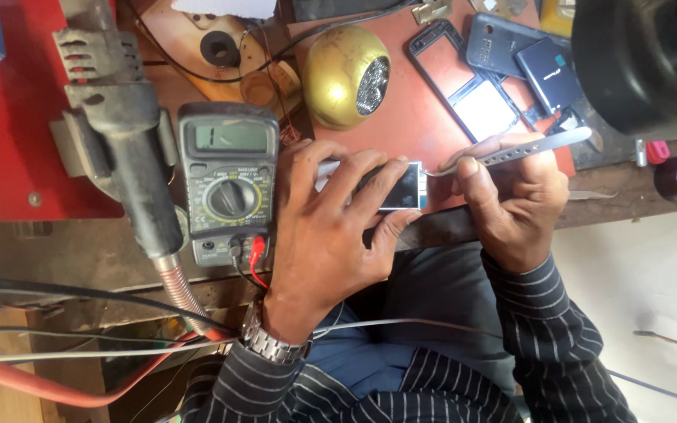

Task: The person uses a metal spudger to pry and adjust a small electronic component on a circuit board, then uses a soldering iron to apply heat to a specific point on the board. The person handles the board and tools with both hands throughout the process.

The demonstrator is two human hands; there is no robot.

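My left hand (327, 227) grips a small phone (401, 188) with a dark screen, holding it at the near edge of the workbench. My right hand (511, 200) pinches a pair of metal tweezers (523, 150), whose curved tip touches the phone's right end. A metal watch sits on my left wrist. Both sleeves are dark with thin stripes.
A grey multimeter (227, 180) with red and black leads lies left of my hands. A hot-air gun (123, 133) rests on a red stand. A gold dome-shaped holder (346, 74), a phone frame (472, 78), a dark back cover and a battery (548, 69) lie on the red mat.
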